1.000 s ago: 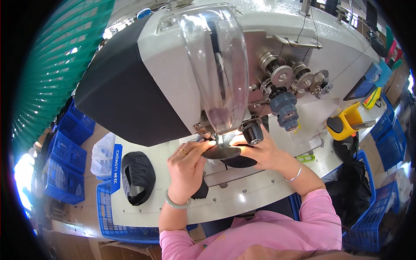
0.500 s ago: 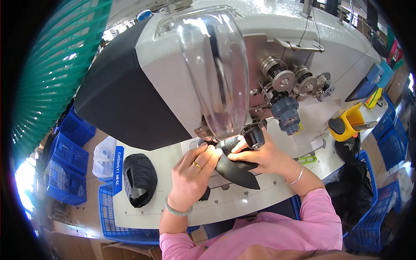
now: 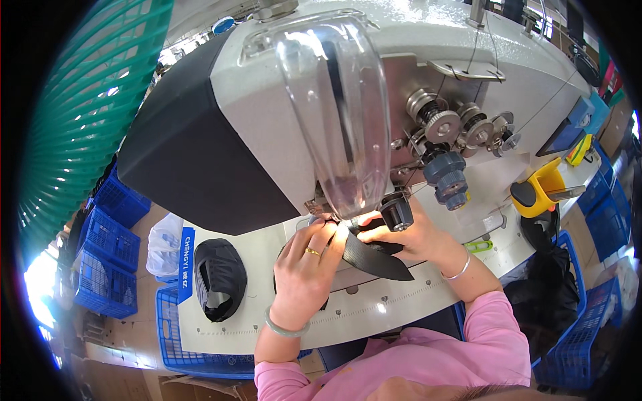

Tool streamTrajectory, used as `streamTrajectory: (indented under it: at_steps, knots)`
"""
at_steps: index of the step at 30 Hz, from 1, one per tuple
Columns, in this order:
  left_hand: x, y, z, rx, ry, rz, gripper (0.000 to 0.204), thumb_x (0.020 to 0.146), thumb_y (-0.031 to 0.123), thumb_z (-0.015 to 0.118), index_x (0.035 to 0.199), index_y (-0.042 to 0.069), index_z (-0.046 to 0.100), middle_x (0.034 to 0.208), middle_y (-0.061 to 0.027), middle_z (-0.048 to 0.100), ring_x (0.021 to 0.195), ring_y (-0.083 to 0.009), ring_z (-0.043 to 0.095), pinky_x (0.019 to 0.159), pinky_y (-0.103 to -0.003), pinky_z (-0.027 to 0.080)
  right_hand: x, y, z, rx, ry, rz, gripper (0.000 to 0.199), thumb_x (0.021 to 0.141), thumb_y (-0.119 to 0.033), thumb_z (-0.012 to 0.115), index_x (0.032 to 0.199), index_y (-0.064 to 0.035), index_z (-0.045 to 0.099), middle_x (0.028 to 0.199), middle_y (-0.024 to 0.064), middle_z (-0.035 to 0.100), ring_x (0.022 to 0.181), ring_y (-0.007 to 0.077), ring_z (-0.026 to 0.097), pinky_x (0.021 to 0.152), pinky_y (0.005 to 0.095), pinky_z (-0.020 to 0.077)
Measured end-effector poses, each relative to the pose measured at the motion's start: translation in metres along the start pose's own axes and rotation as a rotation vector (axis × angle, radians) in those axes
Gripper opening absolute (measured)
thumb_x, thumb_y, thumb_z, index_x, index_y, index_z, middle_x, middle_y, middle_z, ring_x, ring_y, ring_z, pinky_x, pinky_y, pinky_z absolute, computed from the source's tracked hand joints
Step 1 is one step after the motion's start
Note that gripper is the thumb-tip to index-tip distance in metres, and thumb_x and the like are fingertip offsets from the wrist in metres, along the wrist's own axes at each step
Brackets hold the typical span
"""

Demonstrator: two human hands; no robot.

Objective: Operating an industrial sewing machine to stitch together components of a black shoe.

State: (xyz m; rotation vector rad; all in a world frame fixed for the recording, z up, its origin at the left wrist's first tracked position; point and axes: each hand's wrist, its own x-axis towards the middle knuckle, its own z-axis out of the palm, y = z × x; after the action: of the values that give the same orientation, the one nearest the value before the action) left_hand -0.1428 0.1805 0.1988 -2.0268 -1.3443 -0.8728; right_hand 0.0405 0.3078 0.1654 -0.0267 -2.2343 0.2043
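Observation:
A black fabric piece (image 3: 380,262) with a pointed free end lies under the head of a sewing machine (image 3: 261,113). My left hand (image 3: 309,264), with a ring and a pale bangle, presses its fingertips on the fabric close to the needle area. From the other side my right hand (image 3: 416,234) pinches the fabric between bent fingers, its wrist in a silver bangle. The machine's clear guard (image 3: 341,120) and a dark knob (image 3: 397,210) hide the needle and part of the right fingers. To the left of my hands rests a black hollow rounded sewn piece (image 3: 219,279).
A blue sign plate (image 3: 186,266) and a white plastic bag (image 3: 164,244) stand at the table's left edge. On the right are a yellow holder (image 3: 540,190) and a light green tool (image 3: 479,246). Blue crates (image 3: 107,257) flank the table, and a green ribbed guard (image 3: 93,100) rises at upper left.
The fabric's free end has swung slightly up and right. My left hand has shifted a little to the right, still pressing. The whole view has also moved slightly.

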Motion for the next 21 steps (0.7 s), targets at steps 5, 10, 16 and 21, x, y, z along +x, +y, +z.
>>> streamTrajectory:
  at_steps: [5,10,16,21]
  knots:
    - [0.0,0.003,0.004,-0.028,-0.004,-0.074,0.033,0.063,-0.002,0.069,0.096,0.005,0.07,0.093,-0.0056,0.065,0.082,-0.0233,0.065,0.068,-0.032,0.055,-0.002,0.005,-0.001,-0.005,0.005,-0.006,0.038,0.06,-0.015,0.079,0.097,-0.0185,0.069,0.097,0.0024,0.056,0.097,0.0284,0.058,0.08,0.0416,0.0466]
    - [-0.003,-0.007,0.004,-0.286,0.072,-0.245,0.03,0.063,-0.004,0.071,0.093,0.004,0.071,0.084,-0.0073,0.067,0.07,-0.0229,0.064,0.063,-0.031,0.053,0.005,-0.002,-0.01,-0.199,-0.08,-0.052,0.036,0.067,-0.016,0.075,0.102,-0.0244,0.072,0.106,-0.0061,0.07,0.083,0.0187,0.059,0.078,0.0401,0.0394]
    - [-0.004,-0.004,0.006,-0.222,0.093,-0.168,0.028,0.066,-0.002,0.072,0.093,0.006,0.073,0.086,-0.0053,0.069,0.071,-0.0212,0.064,0.06,-0.031,0.05,0.005,-0.008,-0.013,-0.258,-0.151,-0.009,0.04,0.067,-0.016,0.073,0.106,-0.0266,0.072,0.111,-0.0055,0.068,0.092,0.0185,0.06,0.081,0.0407,0.0372]
    - [-0.008,0.003,0.003,-0.073,0.059,-0.099,0.025,0.067,0.002,0.072,0.092,0.006,0.073,0.093,-0.0037,0.068,0.083,-0.0229,0.063,0.07,-0.033,0.053,0.01,-0.006,-0.01,-0.126,-0.04,-0.072,0.04,0.058,-0.013,0.074,0.097,-0.0207,0.069,0.093,0.0014,0.052,0.089,0.0247,0.055,0.071,0.0404,0.0426]
